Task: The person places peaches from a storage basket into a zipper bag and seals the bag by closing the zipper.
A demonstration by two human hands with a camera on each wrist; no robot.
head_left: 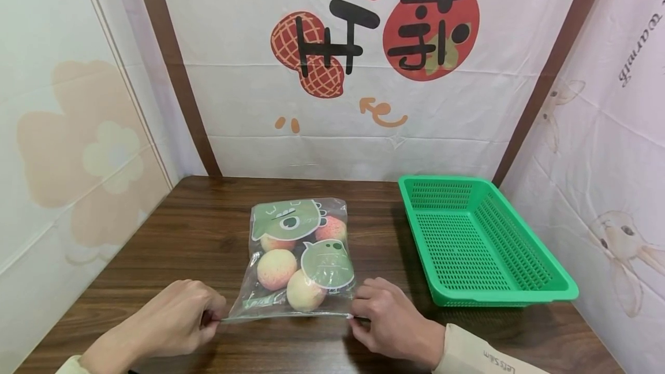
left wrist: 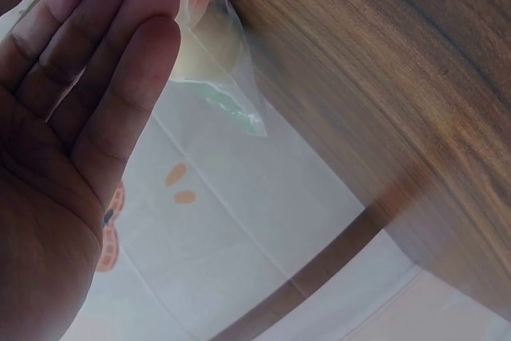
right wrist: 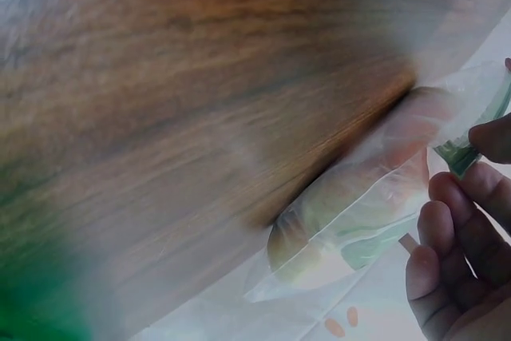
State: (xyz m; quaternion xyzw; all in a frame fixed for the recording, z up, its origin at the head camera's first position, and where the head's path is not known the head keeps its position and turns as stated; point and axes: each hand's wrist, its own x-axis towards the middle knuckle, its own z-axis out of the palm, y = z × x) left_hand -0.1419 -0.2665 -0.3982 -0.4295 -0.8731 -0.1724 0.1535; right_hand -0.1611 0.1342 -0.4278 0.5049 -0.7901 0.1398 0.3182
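A clear plastic zip bag (head_left: 328,269) with green cartoon prints lies on the brown table, with several peaches (head_left: 277,269) inside. Its near edge is drawn straight between my two hands. My left hand (head_left: 179,317) pinches the left corner of that edge. At the right corner, my right hand (head_left: 391,319) pinches the edge beside a small white piece, which may be a slider. In the right wrist view, thumb and forefinger grip a green strip (right wrist: 459,156) of the bag. The left wrist view hides the exact pinch behind my fingers (left wrist: 132,89).
A green plastic basket (head_left: 566,290) with slotted walls stands on the table to the right, beyond my right hand. White printed cloth (head_left: 332,154) hangs behind the table and at both sides. The wooden tabletop (head_left: 208,229) runs up to it.
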